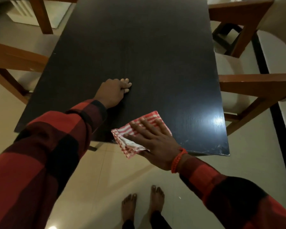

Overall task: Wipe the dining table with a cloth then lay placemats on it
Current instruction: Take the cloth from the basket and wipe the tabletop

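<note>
A dark, glossy dining table (139,55) fills the middle of the view. My right hand (153,141) lies flat with fingers spread on a folded red-and-white checked cloth (130,144), pressing it onto the table's near edge; part of the cloth hangs over the edge. My left hand (113,93) rests further in on the tabletop, left of centre, with fingers curled under and nothing visible in it. No placemats are in view.
Wooden chairs with pale cushions stand on both sides: right (254,83) and far right (238,15), left (12,60) and far left (43,15). My bare feet (142,207) stand on the pale tiled floor before the table's near edge.
</note>
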